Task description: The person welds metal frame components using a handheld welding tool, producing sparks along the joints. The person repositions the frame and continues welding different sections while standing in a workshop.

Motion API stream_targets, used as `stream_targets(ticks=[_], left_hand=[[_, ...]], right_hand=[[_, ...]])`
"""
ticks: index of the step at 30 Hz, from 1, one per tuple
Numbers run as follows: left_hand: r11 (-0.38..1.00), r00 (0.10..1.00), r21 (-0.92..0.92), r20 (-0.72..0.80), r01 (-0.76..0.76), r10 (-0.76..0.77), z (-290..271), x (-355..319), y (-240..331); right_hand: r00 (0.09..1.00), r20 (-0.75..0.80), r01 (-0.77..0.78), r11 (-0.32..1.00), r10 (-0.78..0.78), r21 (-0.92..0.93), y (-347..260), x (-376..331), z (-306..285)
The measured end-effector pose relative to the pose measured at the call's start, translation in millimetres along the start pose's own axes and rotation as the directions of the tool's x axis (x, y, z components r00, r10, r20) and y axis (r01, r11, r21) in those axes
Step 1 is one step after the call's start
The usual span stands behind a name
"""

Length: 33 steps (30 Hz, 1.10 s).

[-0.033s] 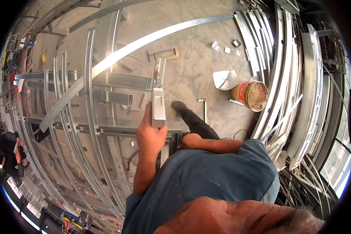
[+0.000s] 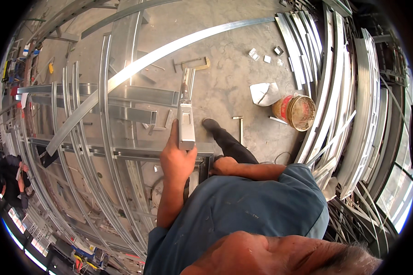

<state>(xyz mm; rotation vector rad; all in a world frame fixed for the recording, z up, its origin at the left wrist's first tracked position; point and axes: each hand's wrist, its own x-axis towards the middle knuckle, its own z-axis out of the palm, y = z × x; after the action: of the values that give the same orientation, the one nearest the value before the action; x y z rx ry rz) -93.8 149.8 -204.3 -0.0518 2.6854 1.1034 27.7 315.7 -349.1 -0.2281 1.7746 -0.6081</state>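
Held up in front of my body is a short silver metal profile (image 2: 186, 126), pointing away from me, with a rectangular cut-out in its near section. My left hand (image 2: 178, 158) is closed round its near end, thumb and fingers on opposite sides. Just below it lies the corner of a metal frame (image 2: 206, 149). Beside that corner, close to my waist, my right hand (image 2: 224, 165) is curled closed; its fingertips are hidden, and I cannot see what they hold. Long metal channels (image 2: 104, 91) lie across the frame to the left.
A bright flat metal strip (image 2: 170, 45) slants over the channels. At right stand a dirty bucket (image 2: 302, 112) and stacked long profiles (image 2: 332, 82). An L-shaped metal piece (image 2: 241, 130) and a clamp-like tool (image 2: 205, 63) lie on the floor. Another person (image 2: 11, 181) works at far left.
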Motion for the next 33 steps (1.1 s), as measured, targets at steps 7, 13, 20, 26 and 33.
stream_targets(ticks=[7,13,20,26,33], left_hand=[[0.998,1.0,0.05,-0.007,0.024,-0.024,8,-2,-3],[0.989,0.996,0.128,-0.019,-0.079,0.082,16,-6,7],[0.971,0.994,0.211,0.023,-0.109,0.106,27,-12,13],[0.997,0.997,0.017,-0.042,-0.07,0.07,5,-13,-5],[0.995,0.995,0.056,-0.056,-0.078,0.081,14,-20,-9]], right_hand=[[1.0,0.021,0.024,0.999,-0.023,-0.024,2,2,-1],[0.999,0.001,0.053,0.998,-0.053,-0.03,5,3,2],[0.999,-0.033,0.043,0.999,-0.043,-0.01,6,3,7],[0.999,0.0,0.034,0.999,-0.034,-0.037,2,-1,3],[0.998,-0.007,0.058,0.997,-0.058,-0.046,4,0,7]])
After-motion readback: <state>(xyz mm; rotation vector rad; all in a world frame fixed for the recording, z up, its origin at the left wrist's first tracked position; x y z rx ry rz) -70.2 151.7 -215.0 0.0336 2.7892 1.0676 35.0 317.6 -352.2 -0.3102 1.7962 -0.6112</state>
